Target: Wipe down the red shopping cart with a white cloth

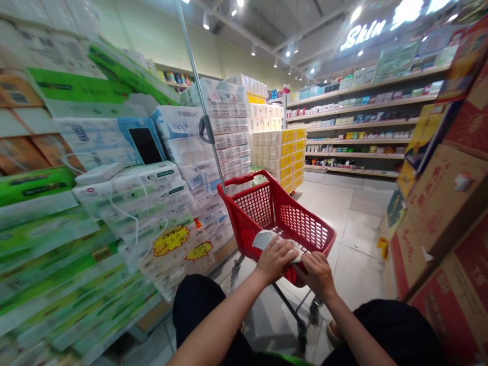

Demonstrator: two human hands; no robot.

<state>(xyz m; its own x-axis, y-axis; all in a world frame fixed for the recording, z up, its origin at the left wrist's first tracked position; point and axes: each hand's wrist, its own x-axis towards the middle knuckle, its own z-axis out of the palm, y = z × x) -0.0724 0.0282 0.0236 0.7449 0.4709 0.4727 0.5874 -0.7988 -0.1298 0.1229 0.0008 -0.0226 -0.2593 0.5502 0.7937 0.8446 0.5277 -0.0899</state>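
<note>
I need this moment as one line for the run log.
left hand: over white cloth, near edge of red cart | right hand: curled at cloth's right end, grip unclear | cart: on tiled floor

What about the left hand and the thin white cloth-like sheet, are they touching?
Touching. The head view shows the left hand lying on the white sheet, which sticks out around it.

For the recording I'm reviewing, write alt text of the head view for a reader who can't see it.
A person's left hand holds a white cloth or tissue against the near end of a red shopping cart, the right hand close beside it. Stacked packs stand left, cardboard boxes right, stocked shelves beyond.
</note>
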